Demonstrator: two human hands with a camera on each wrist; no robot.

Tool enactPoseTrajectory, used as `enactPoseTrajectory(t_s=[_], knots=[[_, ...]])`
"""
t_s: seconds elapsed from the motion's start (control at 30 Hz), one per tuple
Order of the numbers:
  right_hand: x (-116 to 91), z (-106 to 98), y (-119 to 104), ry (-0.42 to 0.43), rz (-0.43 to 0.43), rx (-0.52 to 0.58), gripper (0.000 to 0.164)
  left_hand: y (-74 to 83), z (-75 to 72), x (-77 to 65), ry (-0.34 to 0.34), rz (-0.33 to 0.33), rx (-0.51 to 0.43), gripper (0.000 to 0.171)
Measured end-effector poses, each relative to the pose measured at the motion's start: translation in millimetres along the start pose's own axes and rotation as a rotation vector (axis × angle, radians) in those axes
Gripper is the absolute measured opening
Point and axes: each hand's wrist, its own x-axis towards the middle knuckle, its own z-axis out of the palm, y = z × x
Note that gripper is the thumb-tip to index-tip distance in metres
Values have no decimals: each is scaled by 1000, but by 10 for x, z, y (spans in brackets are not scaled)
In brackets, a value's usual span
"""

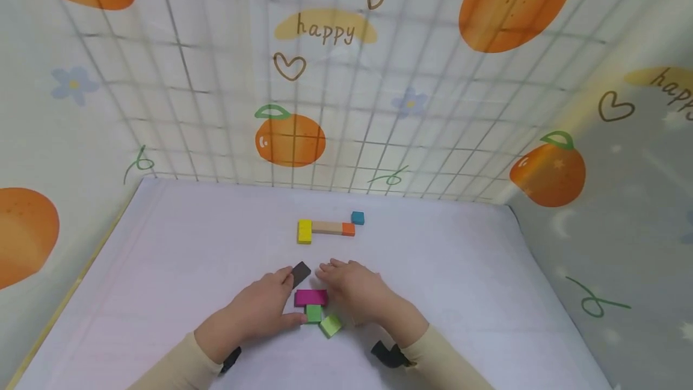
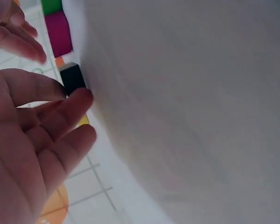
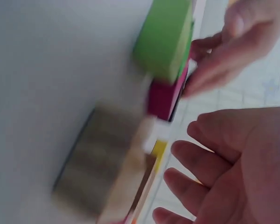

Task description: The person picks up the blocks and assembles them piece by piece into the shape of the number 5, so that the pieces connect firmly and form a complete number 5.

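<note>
My left hand lies beside a black block, its fingertips at the block's left edge; the left wrist view has the loosely bent fingers right at this dark block. The left thumb tip meets a green block, which touches a magenta block. A light green block sits askew nearby. To their right is my right hand, fingers extended and parted, palm toward the blocks. In the right wrist view a blurred wooden block stands near that palm, hidden by the hand in the head view.
Farther back, a yellow block, a long wooden block and an orange block form a row, with a blue block behind the orange one. A printed curtain over a wire grid bounds the white table.
</note>
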Motion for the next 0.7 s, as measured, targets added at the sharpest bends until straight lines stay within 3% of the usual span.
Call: enactPoseTrajectory(t_s=[0.23, 0.47, 0.7], knots=[[51, 69, -235, -44, -109, -17, 49, -10, 18, -24, 120, -82, 9, 92], [83, 67, -305, -97, -53, -27, 49, -43, 95, -18, 43, -13, 45, 83], [152, 70, -290, -87, -6, -64, 51, -12, 79, 6, 64, 6, 49, 83]])
